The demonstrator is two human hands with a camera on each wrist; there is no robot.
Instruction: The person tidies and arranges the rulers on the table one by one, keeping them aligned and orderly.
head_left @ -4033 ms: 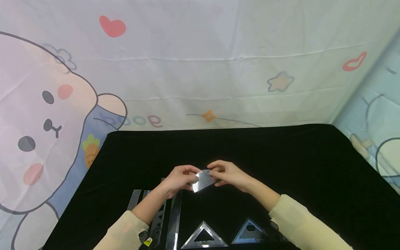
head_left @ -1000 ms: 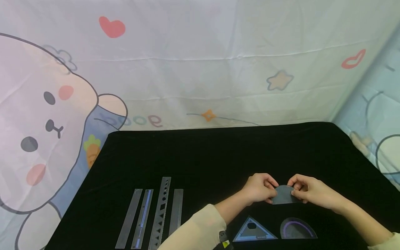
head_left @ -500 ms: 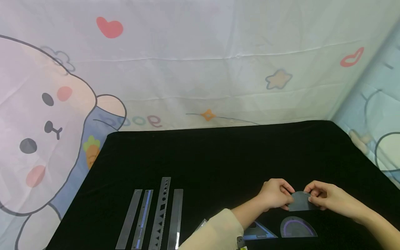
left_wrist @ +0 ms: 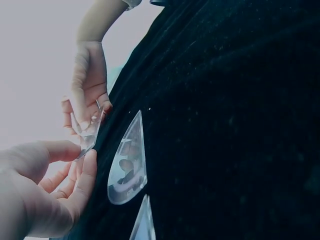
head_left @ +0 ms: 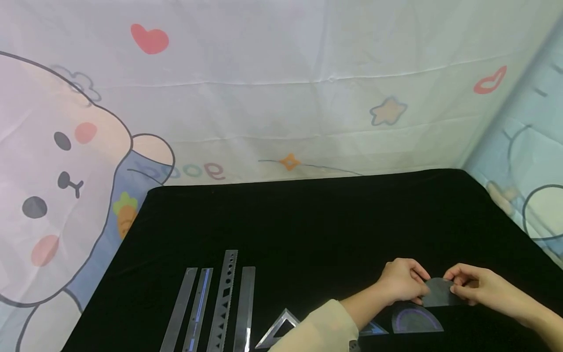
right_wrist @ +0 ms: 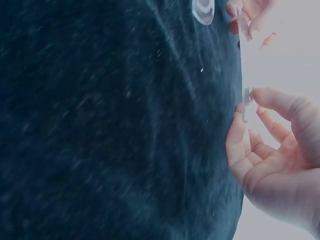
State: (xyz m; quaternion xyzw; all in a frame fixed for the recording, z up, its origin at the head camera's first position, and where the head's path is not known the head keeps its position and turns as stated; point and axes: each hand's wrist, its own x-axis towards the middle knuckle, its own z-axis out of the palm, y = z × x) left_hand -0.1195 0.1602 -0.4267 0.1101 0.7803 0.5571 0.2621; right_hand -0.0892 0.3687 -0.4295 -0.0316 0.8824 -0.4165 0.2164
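Observation:
A clear, half-round protractor [head_left: 439, 293] is held between both hands above the black cloth. My left hand [head_left: 402, 281] pinches its left end between thumb and fingers, and my right hand [head_left: 481, 288] pinches its right end. In the left wrist view the held protractor [left_wrist: 89, 136] looks transparent, with the left thumb and fingertips on its near end. Just in front of the hands lies a second protractor with a purple arc [head_left: 415, 320]. A blue-marked set square [head_left: 374, 329] beside it is mostly hidden by my left forearm.
Several straight rulers lie side by side on the left of the black cloth [head_left: 308, 220], among them a stencil ruler with cut-out shapes [head_left: 225, 293]. A clear set square [head_left: 274, 328] is partly covered by the left sleeve. A printed curtain [head_left: 264, 112] hangs behind.
Both hands have carried the held protractor from the middle to the right and lower towards the purple-arc protractor. The left forearm now covers most of the blue-marked set square.

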